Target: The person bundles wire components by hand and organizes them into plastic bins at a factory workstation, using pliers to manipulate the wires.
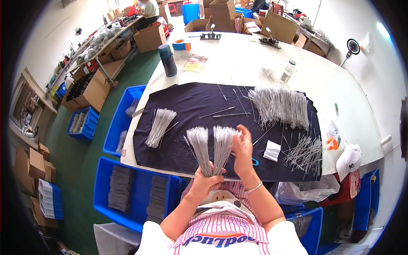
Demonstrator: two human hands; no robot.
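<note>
My left hand (pixel 205 180) is closed round the wire handles of a bunch of thin straw brushes (pixel 198 142). The bunch fans into two clumps, white bristle ends up, with a dark gap between them. My right hand (pixel 243 152) stands upright against the right clump, fingers stretched out and touching its bristle tips. Under both hands lies a dark cloth (pixel 178 102). To the left rests a smaller brush bundle (pixel 161 127). A large brush pile (pixel 280 106) lies at the far right of the cloth, with a looser heap (pixel 304 155) nearer me.
Several single brushes (pixel 229 114) lie across the cloth. A folded white paper (pixel 272 150) is right of my hand. A dark flask (pixel 167 60) and glass jar (pixel 288 71) stand on the white table (pixel 238 51). Blue bins (pixel 138 180) sit below its left edge.
</note>
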